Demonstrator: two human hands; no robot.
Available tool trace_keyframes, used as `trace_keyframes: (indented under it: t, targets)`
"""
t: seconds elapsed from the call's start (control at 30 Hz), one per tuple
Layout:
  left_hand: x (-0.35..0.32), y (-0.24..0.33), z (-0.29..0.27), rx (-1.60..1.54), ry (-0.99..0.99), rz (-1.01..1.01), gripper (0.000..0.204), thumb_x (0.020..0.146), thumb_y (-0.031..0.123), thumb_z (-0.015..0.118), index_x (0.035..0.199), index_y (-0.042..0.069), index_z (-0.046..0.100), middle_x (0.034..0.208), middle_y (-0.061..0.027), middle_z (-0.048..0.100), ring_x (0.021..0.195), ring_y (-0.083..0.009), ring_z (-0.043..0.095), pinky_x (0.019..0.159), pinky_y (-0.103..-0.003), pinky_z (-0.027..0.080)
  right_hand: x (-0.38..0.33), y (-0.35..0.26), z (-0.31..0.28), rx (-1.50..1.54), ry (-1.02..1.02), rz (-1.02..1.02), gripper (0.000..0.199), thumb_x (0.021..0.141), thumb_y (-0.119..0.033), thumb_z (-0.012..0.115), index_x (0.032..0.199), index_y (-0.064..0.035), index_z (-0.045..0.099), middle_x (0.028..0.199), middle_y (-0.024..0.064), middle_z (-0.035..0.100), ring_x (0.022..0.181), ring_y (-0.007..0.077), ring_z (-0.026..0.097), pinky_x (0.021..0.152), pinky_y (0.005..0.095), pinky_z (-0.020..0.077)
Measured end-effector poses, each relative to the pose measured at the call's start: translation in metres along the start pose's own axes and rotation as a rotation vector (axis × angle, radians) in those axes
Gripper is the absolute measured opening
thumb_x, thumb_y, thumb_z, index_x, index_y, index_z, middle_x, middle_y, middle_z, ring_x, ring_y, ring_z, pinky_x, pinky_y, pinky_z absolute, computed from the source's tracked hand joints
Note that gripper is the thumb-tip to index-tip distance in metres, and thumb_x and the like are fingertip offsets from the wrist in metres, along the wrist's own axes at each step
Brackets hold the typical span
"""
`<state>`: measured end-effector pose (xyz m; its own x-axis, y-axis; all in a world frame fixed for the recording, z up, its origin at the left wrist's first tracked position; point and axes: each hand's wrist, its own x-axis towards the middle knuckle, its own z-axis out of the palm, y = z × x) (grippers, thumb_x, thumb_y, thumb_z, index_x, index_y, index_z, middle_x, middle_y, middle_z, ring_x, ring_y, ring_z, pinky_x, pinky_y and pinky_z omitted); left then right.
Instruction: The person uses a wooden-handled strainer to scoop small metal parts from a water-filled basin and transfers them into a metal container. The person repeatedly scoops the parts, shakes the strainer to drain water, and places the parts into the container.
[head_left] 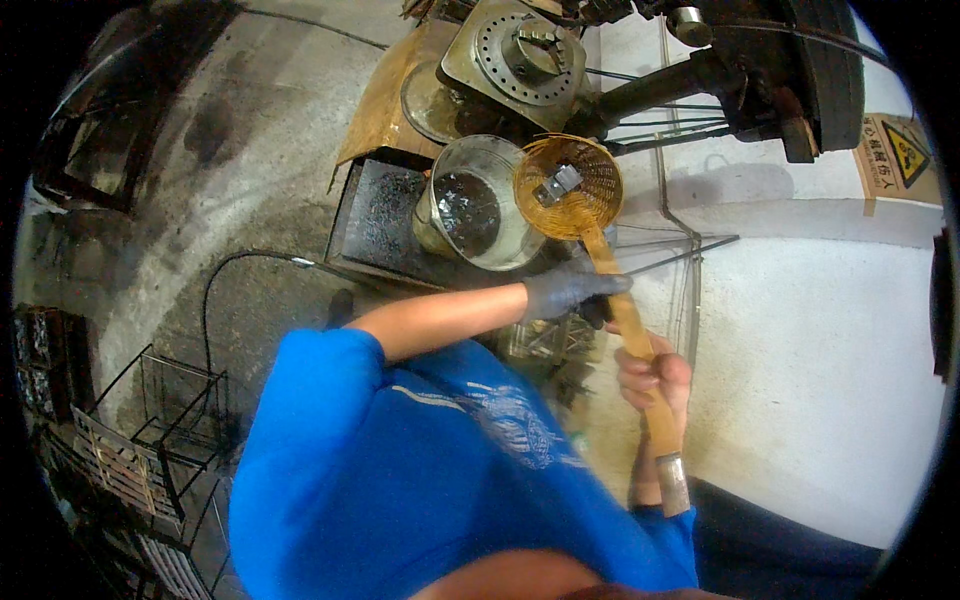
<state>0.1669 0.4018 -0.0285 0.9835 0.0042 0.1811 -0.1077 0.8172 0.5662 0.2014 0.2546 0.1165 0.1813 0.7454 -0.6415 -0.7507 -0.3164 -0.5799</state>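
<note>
A round woven basket strainer (pixel 597 210) on a long flat wooden handle (pixel 628 325) is held out in front of me. Grey metal pieces (pixel 560 185) lie inside its bowl. Near the bowl, my left hand (pixel 572 293), in a dark glove, is closed round the handle. Farther down, the bare fingers of my right hand (pixel 655 375) wrap the same handle, whose end shows a metallic band (pixel 673 470). Just left of the strainer stands a metal bucket (pixel 437 228), with dark contents that I cannot make out clearly; the strainer's left edge overlaps its rim in view.
Beyond the bucket is a machine with a drilled round plate and chuck (pixel 535 50). A dark metal tray (pixel 375 215) sits under the bucket's left side. The white wall (pixel 800 330), bearing a warning sign (pixel 900 155), rises at right. Wire racks (pixel 150 440) stand at left, near a black cable (pixel 215 275).
</note>
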Motion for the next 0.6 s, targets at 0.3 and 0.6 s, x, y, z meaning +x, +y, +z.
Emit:
trace_keyframes:
  t: [0.3, 0.6]
  targets:
    - [0.001, 0.000, -0.001, -0.043, -0.005, -0.037, 0.028, 0.082, 0.031, 0.057, 0.092, 0.005, 0.058, 0.086, -0.0015, 0.058, 0.079, -0.0085, 0.053, 0.070, -0.024, 0.045, 0.001, -0.001, 0.007, -0.012, 0.015, -0.002, 0.068, 0.059, -0.007, 0.055, 0.123, 0.0033, 0.034, 0.064, -0.0004, 0.033, 0.044, 0.0051, 0.035, 0.031, 0.0202, 0.0323]
    - [0.000, -0.001, -0.003, -0.020, -0.016, -0.003, 0.028, 0.082, 0.031, 0.057, 0.091, 0.005, 0.058, 0.087, -0.0008, 0.058, 0.081, -0.0084, 0.052, 0.073, -0.024, 0.043, 0.000, 0.000, 0.012, -0.023, 0.009, -0.004, 0.068, 0.061, -0.010, 0.057, 0.123, 0.0034, 0.033, 0.065, -0.0006, 0.033, 0.044, 0.0048, 0.035, 0.031, 0.0202, 0.0329]
